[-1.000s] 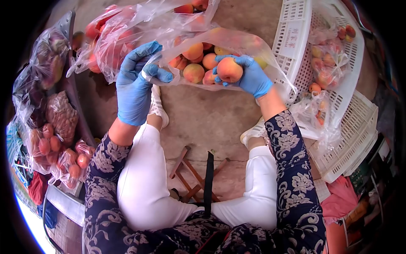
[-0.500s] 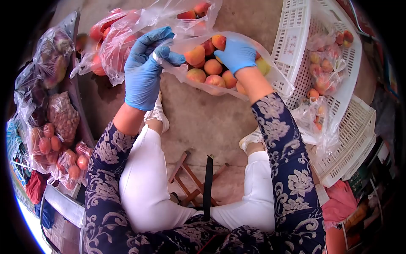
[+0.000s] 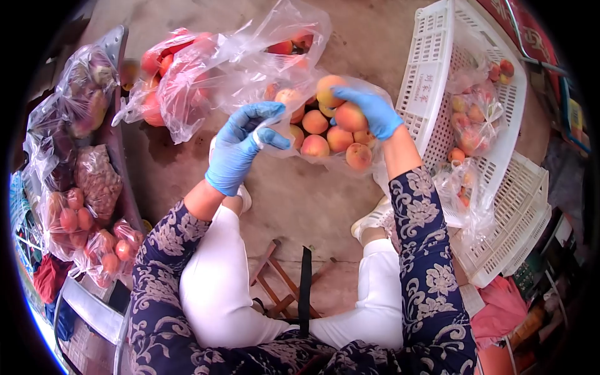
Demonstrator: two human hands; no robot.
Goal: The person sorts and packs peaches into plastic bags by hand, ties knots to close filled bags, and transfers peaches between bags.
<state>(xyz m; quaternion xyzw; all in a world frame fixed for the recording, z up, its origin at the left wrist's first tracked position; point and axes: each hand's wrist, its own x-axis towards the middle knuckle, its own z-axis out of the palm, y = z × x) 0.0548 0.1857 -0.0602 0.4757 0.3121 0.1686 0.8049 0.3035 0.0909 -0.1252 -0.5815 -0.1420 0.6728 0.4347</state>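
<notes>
My left hand (image 3: 247, 140), in a blue glove, is closed with thumb and fingers pinching the rim of a clear plastic bag (image 3: 381, 94). In the bag's wide mouth lie several orange-red peaches (image 3: 315, 145). My right hand (image 3: 372, 112), also gloved in blue, reaches in from the right. Its fingers curl against a peach (image 3: 351, 117) at the top of the pile, and a fingertip meets another peach (image 3: 331, 92) beside it. Part of the right hand's grip is hidden behind the fruit.
Beyond my left hand lies a bag of red fruit (image 3: 152, 107). White plastic crates (image 3: 431, 56) at the right hold bagged fruit (image 3: 478, 119). On the left, a dark bench (image 3: 122, 162) carries bags of vegetables and a bag of peanuts (image 3: 98, 181). A wooden folding stool (image 3: 272, 275) stands between my legs.
My left hand has come lower and to the right. My right hand has moved slightly right and down, out of the pile, with peaches now showing at its fingers.
</notes>
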